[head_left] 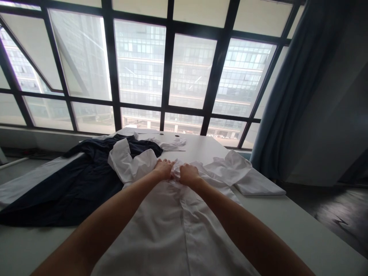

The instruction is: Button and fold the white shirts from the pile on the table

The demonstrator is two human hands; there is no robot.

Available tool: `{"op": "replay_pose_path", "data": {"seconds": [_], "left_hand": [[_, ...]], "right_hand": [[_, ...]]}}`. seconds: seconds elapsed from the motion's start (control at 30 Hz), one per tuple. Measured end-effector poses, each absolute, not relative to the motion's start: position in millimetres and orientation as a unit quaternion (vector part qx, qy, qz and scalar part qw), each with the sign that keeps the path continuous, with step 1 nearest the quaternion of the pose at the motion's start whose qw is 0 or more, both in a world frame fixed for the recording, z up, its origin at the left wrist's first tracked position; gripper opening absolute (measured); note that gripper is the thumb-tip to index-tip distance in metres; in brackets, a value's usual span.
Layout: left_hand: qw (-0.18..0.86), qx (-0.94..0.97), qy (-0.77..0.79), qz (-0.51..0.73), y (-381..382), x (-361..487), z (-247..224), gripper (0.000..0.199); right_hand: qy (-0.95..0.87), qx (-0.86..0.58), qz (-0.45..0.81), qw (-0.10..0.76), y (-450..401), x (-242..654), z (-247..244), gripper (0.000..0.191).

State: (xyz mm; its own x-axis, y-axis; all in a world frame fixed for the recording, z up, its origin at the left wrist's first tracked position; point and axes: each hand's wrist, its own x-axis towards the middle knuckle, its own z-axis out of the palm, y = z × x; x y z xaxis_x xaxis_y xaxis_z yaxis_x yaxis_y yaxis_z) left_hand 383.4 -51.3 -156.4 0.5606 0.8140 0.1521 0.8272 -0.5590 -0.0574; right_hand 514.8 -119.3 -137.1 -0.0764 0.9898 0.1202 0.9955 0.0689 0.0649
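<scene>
A white shirt (161,226) lies front side up on the table, its front placket running down toward me and its fabric wrinkled. Both my hands are at its collar end. My left hand (164,168) has its fingers curled on the bunched cloth there. Just to the right, my right hand (189,174) is closed on the same gathered cloth, a small gap between the two. The fingertips are partly hidden in the folds. One crumpled sleeve stands up left of my left hand, and more loose white cloth (230,166) spreads to the right.
A dark navy garment (66,188) is spread on the left of the white table (287,222). Folded white cloth (261,184) lies at the right edge. More white cloth (174,145) is farther back. Large windows (140,65) stand behind; a blue curtain (290,96) hangs at right.
</scene>
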Motion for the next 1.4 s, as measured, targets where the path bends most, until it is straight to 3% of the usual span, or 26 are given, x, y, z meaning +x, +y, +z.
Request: {"op": "replay_pose_path", "data": {"seconds": [0.07,0.23,0.3,0.53,0.7,0.83,1.07,1.2,1.4], "left_hand": [[0.021,-0.874,-0.483,-0.036,-39,386,-155,0.076],[-0.059,-0.883,-0.464,-0.028,-17,396,-146,0.024],[-0.059,-0.887,-0.456,-0.044,-11,398,-138,0.018],[-0.003,-0.885,-0.448,-0.129,-2,397,-98,0.02],[0.097,-0.869,-0.449,-0.184,-13,407,-113,0.021],[0.15,-0.857,-0.443,-0.216,-22,409,-129,0.028],[0.099,-0.811,-0.452,-0.358,-21,406,-115,0.037],[0.028,-0.795,-0.518,-0.315,-26,409,-120,0.033],[-0.023,-0.857,-0.467,-0.218,-65,408,-147,0.025]], "right_hand": [[-0.727,-0.685,-0.043,0.015,-122,523,-136,0.039],[-0.718,-0.687,-0.111,0.015,-136,535,-135,0.028],[-0.718,-0.682,-0.137,0.026,-141,538,-135,0.025],[-0.688,-0.683,-0.042,0.242,-133,547,-143,0.019],[-0.653,-0.649,0.124,0.37,-114,546,-162,0.019],[-0.622,-0.655,0.225,0.367,-109,548,-176,0.023],[-0.648,-0.648,0.115,0.384,-118,548,-167,0.017],[-0.668,-0.639,0.111,0.365,-114,546,-168,0.016],[-0.68,-0.604,0.238,0.34,-105,560,-196,0.015]]}}
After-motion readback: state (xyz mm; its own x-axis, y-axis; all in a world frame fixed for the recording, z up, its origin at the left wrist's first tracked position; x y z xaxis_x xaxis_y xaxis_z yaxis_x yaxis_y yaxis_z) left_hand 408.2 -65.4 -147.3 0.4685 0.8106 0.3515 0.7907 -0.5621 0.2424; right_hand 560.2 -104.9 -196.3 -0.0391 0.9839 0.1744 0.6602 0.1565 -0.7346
